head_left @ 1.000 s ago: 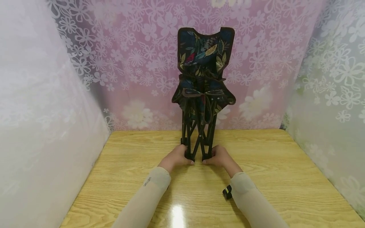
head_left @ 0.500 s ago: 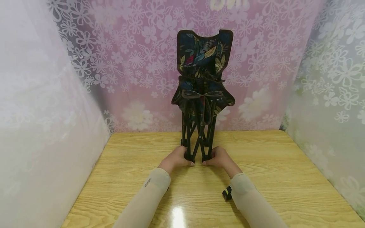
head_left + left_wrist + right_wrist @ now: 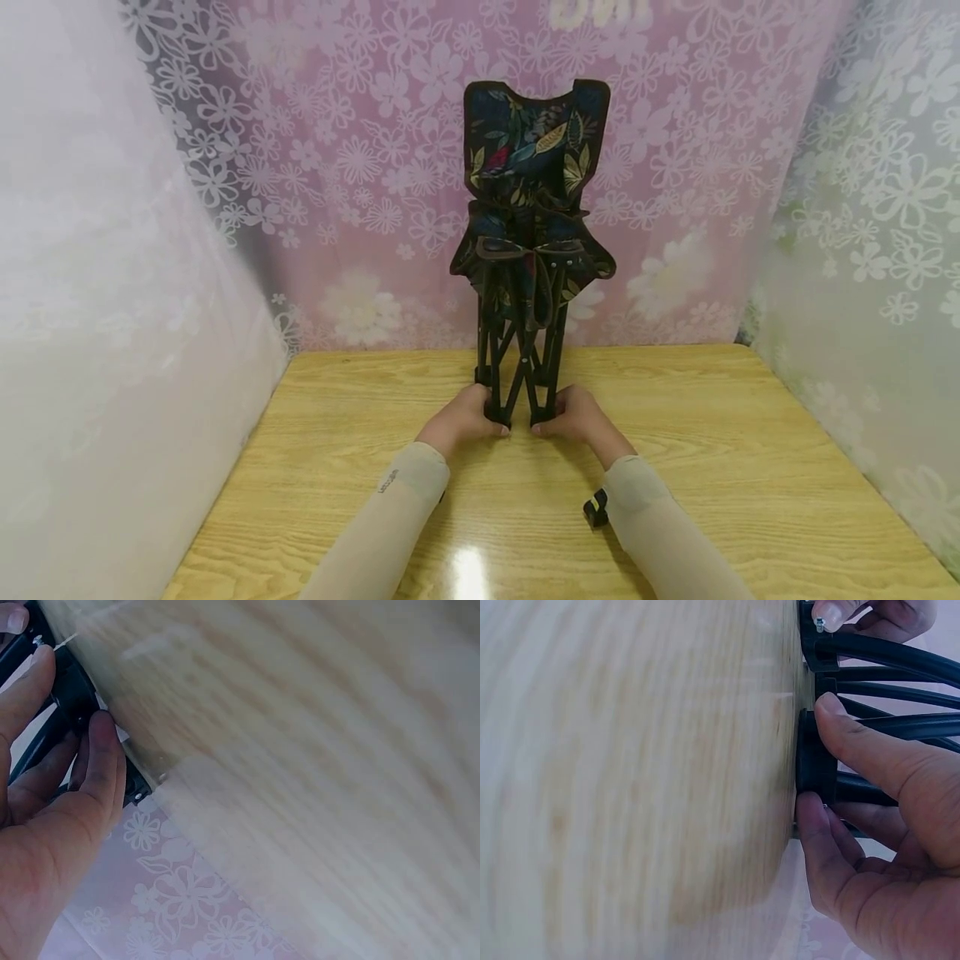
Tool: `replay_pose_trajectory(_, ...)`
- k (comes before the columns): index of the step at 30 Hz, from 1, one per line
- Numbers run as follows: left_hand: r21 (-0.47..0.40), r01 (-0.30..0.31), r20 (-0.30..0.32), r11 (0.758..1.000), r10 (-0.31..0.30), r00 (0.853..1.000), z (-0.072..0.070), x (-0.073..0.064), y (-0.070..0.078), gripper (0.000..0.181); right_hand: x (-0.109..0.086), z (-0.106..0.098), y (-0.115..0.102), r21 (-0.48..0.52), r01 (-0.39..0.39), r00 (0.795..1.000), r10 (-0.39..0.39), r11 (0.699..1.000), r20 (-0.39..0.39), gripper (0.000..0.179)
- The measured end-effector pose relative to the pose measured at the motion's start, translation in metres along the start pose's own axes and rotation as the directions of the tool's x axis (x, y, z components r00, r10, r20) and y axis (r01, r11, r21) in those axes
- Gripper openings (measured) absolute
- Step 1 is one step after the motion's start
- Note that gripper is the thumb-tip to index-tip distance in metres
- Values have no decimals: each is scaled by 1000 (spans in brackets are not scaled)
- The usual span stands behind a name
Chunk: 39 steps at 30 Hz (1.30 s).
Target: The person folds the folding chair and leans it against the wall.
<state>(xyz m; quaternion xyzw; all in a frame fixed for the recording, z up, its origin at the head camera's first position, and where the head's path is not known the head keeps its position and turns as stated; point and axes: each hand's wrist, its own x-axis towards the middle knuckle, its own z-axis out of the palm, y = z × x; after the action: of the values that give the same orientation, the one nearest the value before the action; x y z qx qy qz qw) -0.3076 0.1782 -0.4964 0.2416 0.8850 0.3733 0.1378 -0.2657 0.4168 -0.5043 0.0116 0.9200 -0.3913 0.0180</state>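
A folding camp chair (image 3: 536, 154) with dark leaf-print fabric and thin black legs stands upright on the wooden table, folded narrow. Low at its front left foot, my left hand (image 3: 463, 415) grips the black plastic foot between thumb and fingers. On the other side my right hand (image 3: 579, 415) holds the front right foot the same way. The right wrist view shows thumb and fingers of the right hand (image 3: 885, 817) pinching the black foot piece (image 3: 817, 761) at table level. In the left wrist view, the left hand's fingers (image 3: 101, 754) curl around the other foot (image 3: 75, 694).
The wooden table (image 3: 360, 467) reaches back to a pink flowered curtain (image 3: 360, 167) behind the chair. Pale sheeting (image 3: 112, 292) hangs on the left, and a flowered sheet (image 3: 877, 250) on the right. A small black wrist device (image 3: 596, 508) sits by the right sleeve.
The chair's top sits slightly lower and further left in the head view than a second ago. Both hands stay at the feet with the same grip.
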Motion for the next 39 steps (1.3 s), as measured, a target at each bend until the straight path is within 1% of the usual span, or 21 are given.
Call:
replay_pose_trajectory(4,3,2,-1,1000,-2,1000,-3,0,0,30,0,0,-2,0,6,1000,-6,1000,-2,30)
replay_pose_trajectory(9,5,10,7,1000,-10,1000,-3,1,-1,30,0,-1,-4,-5,-11,1000,11,1000,-4,29)
replay_pose_trajectory(12,-2,10,8,1000,-10,1000,-2,1,-1,29,0,0,-3,-7,-21,1000,21,1000,-3,29)
replay_pose_trajectory(16,-5,7,12,1000,-7,1000,-1,1,-1,29,1,2,-1,-6,-18,1000,18,1000,-8,30)
replay_pose_trajectory(21,-3,11,3,1000,-11,1000,-2,0,0,29,2,1,0,4,-13,1000,13,1000,-8,29)
replay_pose_trajectory(29,31,16,11,999,-17,1000,-5,0,4,35,4,0,-2,-19,-22,1000,22,1000,-9,31)
replay_pose_trajectory(39,23,13,20,1000,-14,1000,-2,1,1,34,2,0,0,-15,-30,1000,29,999,-9,30)
